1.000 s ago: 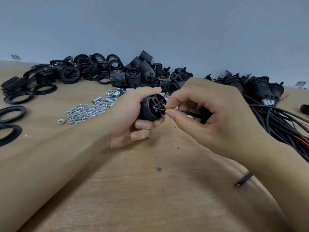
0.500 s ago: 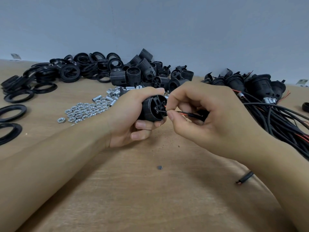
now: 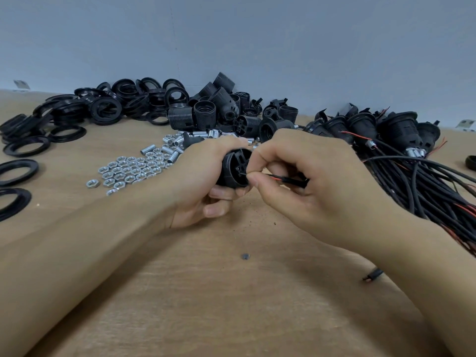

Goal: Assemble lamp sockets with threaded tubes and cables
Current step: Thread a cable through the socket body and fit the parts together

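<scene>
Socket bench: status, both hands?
Left hand grips socket. Right hand pinches cable wires at socket's end. Nothing blocking.

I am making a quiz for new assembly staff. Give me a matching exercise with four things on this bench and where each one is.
Things:
1. silver hex nuts
2. black plastic rings
3. black lamp socket
4. bundle of black cables

Places:
A. in the left hand
B. far left of the wooden table
C. right side of the table
D. just left of the left hand

Pairs: 1-D, 2-B, 3-A, 4-C
</scene>
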